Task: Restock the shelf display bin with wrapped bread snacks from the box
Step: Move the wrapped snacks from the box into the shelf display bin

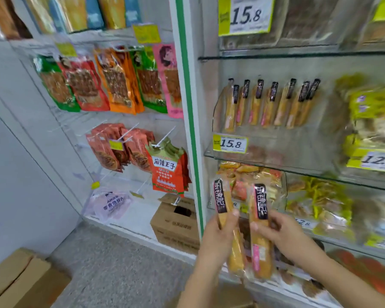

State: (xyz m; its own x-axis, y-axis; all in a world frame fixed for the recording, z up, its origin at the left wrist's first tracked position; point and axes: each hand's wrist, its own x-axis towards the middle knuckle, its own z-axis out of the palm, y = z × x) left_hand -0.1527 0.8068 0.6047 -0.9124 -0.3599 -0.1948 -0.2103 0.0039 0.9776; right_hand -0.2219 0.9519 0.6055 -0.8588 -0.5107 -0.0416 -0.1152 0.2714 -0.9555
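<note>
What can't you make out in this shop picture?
Head view, cardboard box: cut off by the frame edge, contents unseen.
Head view, price tag: small print blurred.
Head view, left bread snack and right bread snack: left hand and right hand partly cover them.
Head view, display bin: front row hides anything behind.

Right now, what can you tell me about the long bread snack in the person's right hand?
The long golden-brown bread snack in a clear plastic wrapper is held nearly upright, below the clear display bin. A black label with white characters covers its top end, and a pink label sits lower down. The right hand pinches its middle, with the thumb in front and the fingers behind. A matching snack in the left hand is close beside it. Whether they touch is unclear.
</note>
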